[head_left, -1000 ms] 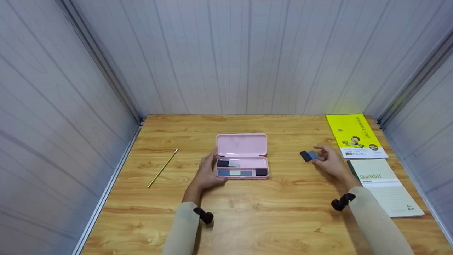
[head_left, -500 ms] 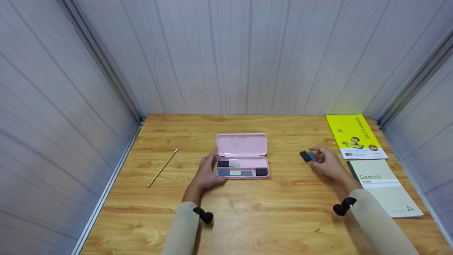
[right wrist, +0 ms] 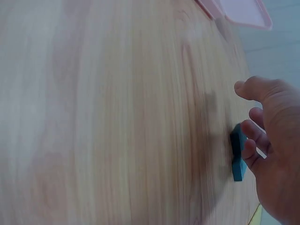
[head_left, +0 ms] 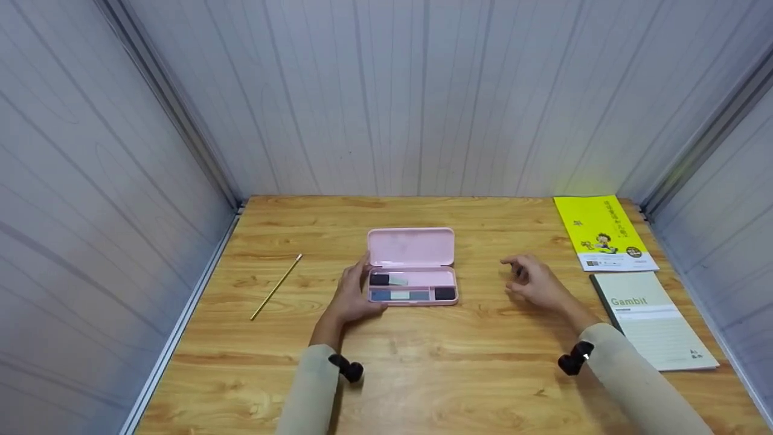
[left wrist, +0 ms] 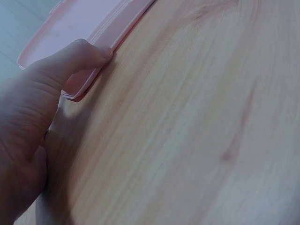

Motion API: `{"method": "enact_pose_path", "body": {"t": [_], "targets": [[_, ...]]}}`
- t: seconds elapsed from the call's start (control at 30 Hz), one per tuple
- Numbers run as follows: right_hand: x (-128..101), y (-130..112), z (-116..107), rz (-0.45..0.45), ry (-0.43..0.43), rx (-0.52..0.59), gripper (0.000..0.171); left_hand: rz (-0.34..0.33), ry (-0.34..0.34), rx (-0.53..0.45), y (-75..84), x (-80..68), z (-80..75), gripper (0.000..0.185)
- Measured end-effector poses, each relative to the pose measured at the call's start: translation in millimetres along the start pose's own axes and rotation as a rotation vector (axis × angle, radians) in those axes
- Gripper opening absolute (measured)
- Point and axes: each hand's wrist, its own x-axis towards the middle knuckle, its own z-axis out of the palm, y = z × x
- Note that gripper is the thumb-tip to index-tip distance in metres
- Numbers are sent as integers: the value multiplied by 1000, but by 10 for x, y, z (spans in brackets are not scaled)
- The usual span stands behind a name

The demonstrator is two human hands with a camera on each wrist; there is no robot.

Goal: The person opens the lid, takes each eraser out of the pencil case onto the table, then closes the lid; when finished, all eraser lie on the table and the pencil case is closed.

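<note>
- Head view: your left hand [head_left: 353, 296] steadies the open pink case [head_left: 412, 266] at its left end, thumb curled against the tray rim; the case sits mid-table [head_left: 459, 362].
- Right wrist view: your right hand [right wrist: 272, 154] pinches a small blue eraser [right wrist: 238, 152] in curled fingers, above the wood and well apart from the case.
- Judged step: carrying the eraser toward the tray.
- Next, you need a free slot beside the pieces already inside.

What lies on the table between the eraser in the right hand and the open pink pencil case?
Nothing visible does. The right hand holds the blue eraser in its fingers, and only bare wooden table shows between it and the pink pencil case, which the left hand holds at its left end.
</note>
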Motion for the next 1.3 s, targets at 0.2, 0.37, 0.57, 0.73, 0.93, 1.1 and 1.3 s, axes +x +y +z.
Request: {"method": "enact_pose_path", "body": {"t": [0.2,0.37,0.57,0.73,0.93,1.1,1.3], "targets": [[33,-113,132,-71,-33,-35,50,23,-5,-17,-3,-4,-7,134],[68,-207,219,-69,-94,0,53,25,-4,-13,0,-8,-4,134],[138,-353,313,-95,-117,27,54,25,7,-16,1,-8,-1,134],[229,-489,397,-104,-134,68,54,27,6,-11,-2,-8,-3,134],[351,-727,496,-58,-189,130,55,18,6,-8,6,-10,-6,135],[448,-883,611,-91,-209,153,56,38,6,-19,-6,-7,-4,135],[534,-1026,753,-143,-233,169,56,59,1,-26,-15,-9,-4,135]]}}
